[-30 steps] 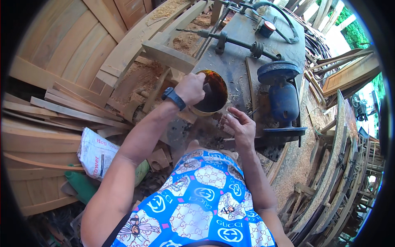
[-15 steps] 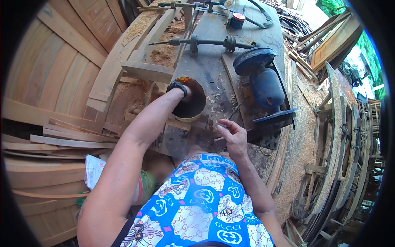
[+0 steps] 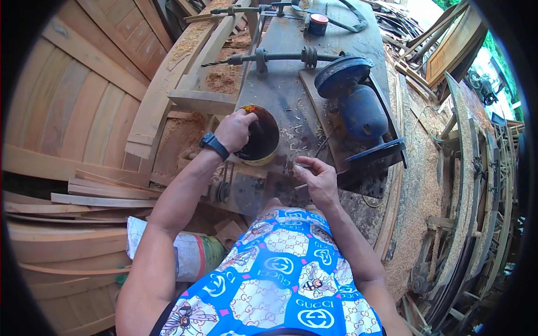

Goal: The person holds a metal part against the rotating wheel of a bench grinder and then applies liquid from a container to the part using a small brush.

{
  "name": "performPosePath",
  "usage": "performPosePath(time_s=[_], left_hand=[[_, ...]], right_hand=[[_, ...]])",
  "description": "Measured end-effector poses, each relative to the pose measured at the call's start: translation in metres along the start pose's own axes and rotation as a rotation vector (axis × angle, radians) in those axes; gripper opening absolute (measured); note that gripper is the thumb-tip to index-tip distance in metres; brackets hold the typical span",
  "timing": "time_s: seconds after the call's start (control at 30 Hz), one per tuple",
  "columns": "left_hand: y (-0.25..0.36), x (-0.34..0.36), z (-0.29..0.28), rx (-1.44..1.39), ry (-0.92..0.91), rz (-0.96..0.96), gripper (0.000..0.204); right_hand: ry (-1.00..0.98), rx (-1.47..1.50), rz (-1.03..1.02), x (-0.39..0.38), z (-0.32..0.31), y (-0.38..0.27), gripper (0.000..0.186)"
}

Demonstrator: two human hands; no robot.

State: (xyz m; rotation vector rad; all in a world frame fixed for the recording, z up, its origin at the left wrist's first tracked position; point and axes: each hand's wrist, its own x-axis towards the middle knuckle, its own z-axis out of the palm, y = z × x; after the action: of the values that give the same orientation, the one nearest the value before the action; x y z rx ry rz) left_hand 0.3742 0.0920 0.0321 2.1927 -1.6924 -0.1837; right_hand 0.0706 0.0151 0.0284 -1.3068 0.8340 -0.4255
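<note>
A round can (image 3: 272, 147) with a dark inside and a yellowish rim stands on the metal-topped bench (image 3: 283, 95). My left hand (image 3: 234, 132), a dark watch on its wrist, is at the can's left rim. Its fingers are curled together over the opening; whatever they hold, if anything, is hidden. To the right of the can, my right hand (image 3: 318, 180) hovers over the near part of the bench. Thumb and fingers are pinched, and a short, thin pale stick (image 3: 301, 186) pokes out beneath them.
A blue motor (image 3: 363, 115) with round discs sits right of the can. Behind it runs a shaft with a drill bit (image 3: 216, 63). Farther back is a small red-lidded tin (image 3: 318, 24). Wooden door panels (image 3: 84, 84) lean at the left; a sack (image 3: 188, 255) lies below my left arm.
My left hand has come up out of the can, where it was deep inside, to the rim. My right hand has hardly moved.
</note>
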Motion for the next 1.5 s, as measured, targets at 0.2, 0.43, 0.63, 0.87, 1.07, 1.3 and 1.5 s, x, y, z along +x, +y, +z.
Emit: performPosePath(time_s=[0.2, 0.43, 0.63, 0.87, 1.07, 1.3, 1.5], left_hand=[[-0.009, -0.027, -0.019, -0.457, 0.268, 0.020, 0.044], [-0.003, -0.053, -0.015, -0.417, 0.518, -0.101, 0.051], [0.020, -0.068, 0.013, -0.885, 0.647, -0.554, 0.036], [0.028, -0.073, 0.019, -0.881, 0.614, -0.702, 0.041], [0.021, -0.073, 0.025, -0.904, 0.609, -0.733, 0.041], [0.019, -0.072, 0.021, -1.017, 0.603, -0.704, 0.035], [0.004, -0.078, 0.008, -1.749, 0.327, -0.702, 0.024]], right_hand=[[-0.073, -0.193, -0.164, 0.026, 0.020, -0.015, 0.039], [0.027, -0.530, -0.606, 0.067, 0.060, -0.023, 0.055], [0.041, -0.922, -0.805, 0.062, 0.089, -0.024, 0.090], [0.042, -1.199, -0.793, 0.083, 0.092, -0.014, 0.086], [0.065, -1.203, -0.814, 0.083, 0.089, -0.009, 0.076], [0.111, -1.145, -0.886, 0.083, 0.084, -0.011, 0.077], [-0.028, -0.333, -0.503, 0.079, 0.078, -0.033, 0.086]])
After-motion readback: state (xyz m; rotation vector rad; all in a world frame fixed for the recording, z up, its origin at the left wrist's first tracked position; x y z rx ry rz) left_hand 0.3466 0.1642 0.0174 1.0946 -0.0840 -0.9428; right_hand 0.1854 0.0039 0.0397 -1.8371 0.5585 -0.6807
